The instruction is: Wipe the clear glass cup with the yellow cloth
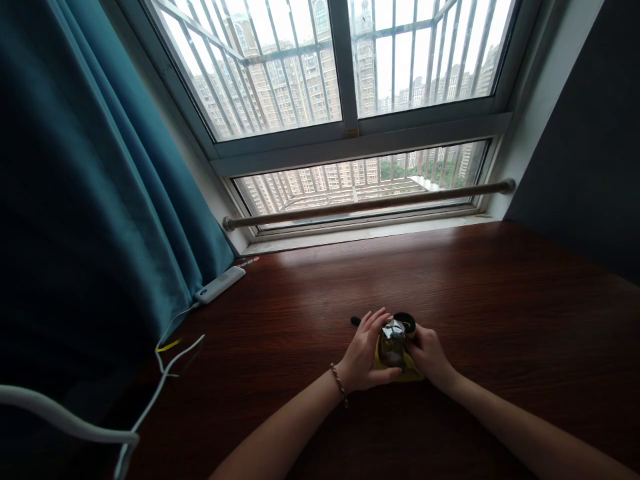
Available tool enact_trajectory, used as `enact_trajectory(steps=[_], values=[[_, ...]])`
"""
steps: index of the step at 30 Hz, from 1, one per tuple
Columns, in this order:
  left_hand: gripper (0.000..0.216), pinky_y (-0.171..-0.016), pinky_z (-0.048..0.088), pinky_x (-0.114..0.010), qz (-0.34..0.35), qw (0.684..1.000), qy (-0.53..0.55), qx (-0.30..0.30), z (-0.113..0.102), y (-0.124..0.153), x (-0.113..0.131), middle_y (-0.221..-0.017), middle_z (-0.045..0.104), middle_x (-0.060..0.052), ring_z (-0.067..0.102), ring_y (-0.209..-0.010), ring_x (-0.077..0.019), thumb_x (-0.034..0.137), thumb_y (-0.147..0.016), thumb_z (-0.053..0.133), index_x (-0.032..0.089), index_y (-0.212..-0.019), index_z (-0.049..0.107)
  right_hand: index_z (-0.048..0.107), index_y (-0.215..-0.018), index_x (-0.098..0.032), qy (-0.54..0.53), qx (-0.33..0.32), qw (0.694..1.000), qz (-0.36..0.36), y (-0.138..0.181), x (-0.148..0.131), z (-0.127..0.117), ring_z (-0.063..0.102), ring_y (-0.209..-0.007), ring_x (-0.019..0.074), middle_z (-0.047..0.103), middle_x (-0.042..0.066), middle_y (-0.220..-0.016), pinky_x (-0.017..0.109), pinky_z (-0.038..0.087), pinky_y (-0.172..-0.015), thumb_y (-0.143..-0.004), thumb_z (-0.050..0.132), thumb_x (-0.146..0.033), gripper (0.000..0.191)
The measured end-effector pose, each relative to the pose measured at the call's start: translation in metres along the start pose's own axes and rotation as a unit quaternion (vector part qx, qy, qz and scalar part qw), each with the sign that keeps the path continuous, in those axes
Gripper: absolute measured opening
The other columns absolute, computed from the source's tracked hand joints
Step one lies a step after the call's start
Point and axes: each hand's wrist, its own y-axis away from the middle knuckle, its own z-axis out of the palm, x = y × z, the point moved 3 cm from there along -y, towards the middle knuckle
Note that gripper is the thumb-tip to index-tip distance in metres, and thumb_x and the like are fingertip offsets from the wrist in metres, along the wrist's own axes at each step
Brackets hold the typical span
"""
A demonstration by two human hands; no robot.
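One small shiny silver-wrapped jar (393, 341) sits upright near the front middle of the dark brown wooden surface (500, 300), over one yellow cloth (411, 373). The two hands hold it: the left hand (364, 357) cups its left side, and the right hand (431, 357) grips its right. One round black lid (406, 321) lies just behind, one small black piece (355, 321) beside it. One white power strip (220, 285) and one teal curtain (100, 200) are well apart, leftward.

High-rise home room, dark wooden desk (450, 280) under barred window (345, 100), teal curtain (100, 167), apartment towers outside
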Motion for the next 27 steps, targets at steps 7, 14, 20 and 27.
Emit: enact_trajectory(steps=[7,14,20,27], values=[[0.096,-0.103,0.023,-0.055,0.003,0.998,-0.037,0.049,0.004,-0.003,-0.002,-0.138,0.027,-0.016,0.017,-0.129,-0.0341,0.049,-0.062,0.072,0.017,-0.136,0.019,0.057,-0.062,-0.011,-0.014,0.037,0.999,0.031,0.001,0.004,0.000,0.052,-0.055,0.0176,0.058,0.005,-0.060,0.024,0.036,-0.052,-0.080,0.047,-0.030,0.028],[0.093,-0.105,0.020,-0.053,-0.009,0.999,0.003,0.040,-0.006,-0.005,-0.002,-0.134,0.033,-0.013,0.014,-0.129,-0.0346,0.055,-0.055,0.073,0.017,-0.130,0.034,0.061,-0.074,-0.010,-0.023,0.001,1.000,0.001,0.001,0.001,0.001,0.055,-0.061,0.0192,0.062,0.005,-0.069,0.024,0.040,-0.056,-0.080,0.048,-0.030,0.024],[0.084,-0.107,0.009,-0.052,-0.054,0.996,0.051,-0.049,-0.008,-0.005,-0.009,-0.141,0.025,-0.008,0.003,-0.132,-0.0324,0.064,-0.068,0.059,0.019,-0.135,0.035,0.061,-0.079,-0.011,0.012,-0.002,1.000,0.018,-0.001,-0.002,0.000,0.055,-0.062,0.0189,0.061,0.004,-0.070,0.025,0.039,-0.058,-0.078,0.052,-0.028,0.019],[0.112,-0.105,0.012,-0.056,-0.051,0.998,0.012,-0.041,0.004,-0.002,-0.011,-0.141,0.020,-0.016,0.009,-0.131,-0.0347,0.065,-0.055,0.070,0.015,-0.139,0.016,0.059,-0.071,-0.012,0.011,0.031,0.998,0.048,-0.001,0.001,0.001,0.053,-0.059,0.0187,0.060,0.005,-0.066,0.025,0.037,-0.055,-0.081,0.049,-0.034,0.026]])
